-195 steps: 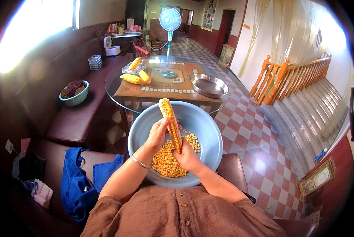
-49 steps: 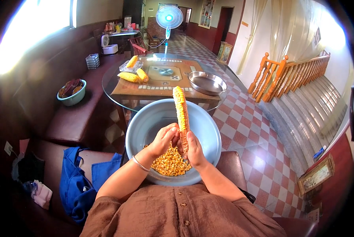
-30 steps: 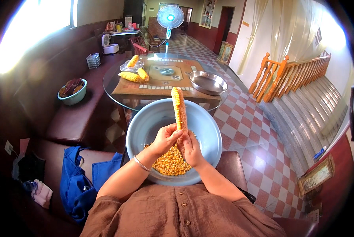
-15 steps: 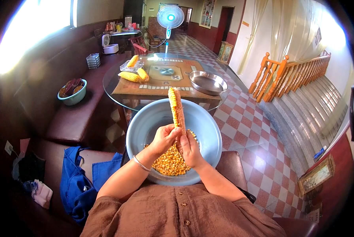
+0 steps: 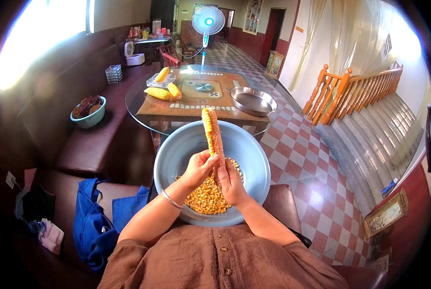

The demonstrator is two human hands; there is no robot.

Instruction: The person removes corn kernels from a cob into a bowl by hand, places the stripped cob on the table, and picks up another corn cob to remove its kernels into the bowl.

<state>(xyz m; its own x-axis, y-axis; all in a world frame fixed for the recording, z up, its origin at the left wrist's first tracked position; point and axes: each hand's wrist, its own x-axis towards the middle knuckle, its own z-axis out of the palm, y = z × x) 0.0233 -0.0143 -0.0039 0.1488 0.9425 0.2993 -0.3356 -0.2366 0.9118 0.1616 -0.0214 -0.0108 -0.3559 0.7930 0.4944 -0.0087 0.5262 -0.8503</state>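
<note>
Both of my hands grip one corn cob (image 5: 212, 131), held upright and leaning slightly left over a large blue basin (image 5: 165, 159). Yellow kernels still cover its left side, while the right side is bare and pinkish. My left hand (image 5: 199, 169), with a bracelet at the wrist, closes on the cob's lower left with the thumb pressed against it. Around the lower right wraps my right hand (image 5: 231, 182). Loose corn kernels (image 5: 207, 198) lie heaped in the basin beneath. The cob's lower end is partly hidden by my fingers.
Beyond the basin stands a glass-topped table (image 5: 141, 107) with several whole corn cobs (image 5: 157, 93) and a round metal pan (image 5: 253, 101). A fan (image 5: 208, 21) is behind it. Blue cloth (image 5: 92, 219) lies on the seat at left, near a small green basin (image 5: 91, 119). Stairs (image 5: 369, 139) rise at right.
The cob's top has tipped slightly to the left and dropped a little. Both hands keep their hold in nearly the same place.
</note>
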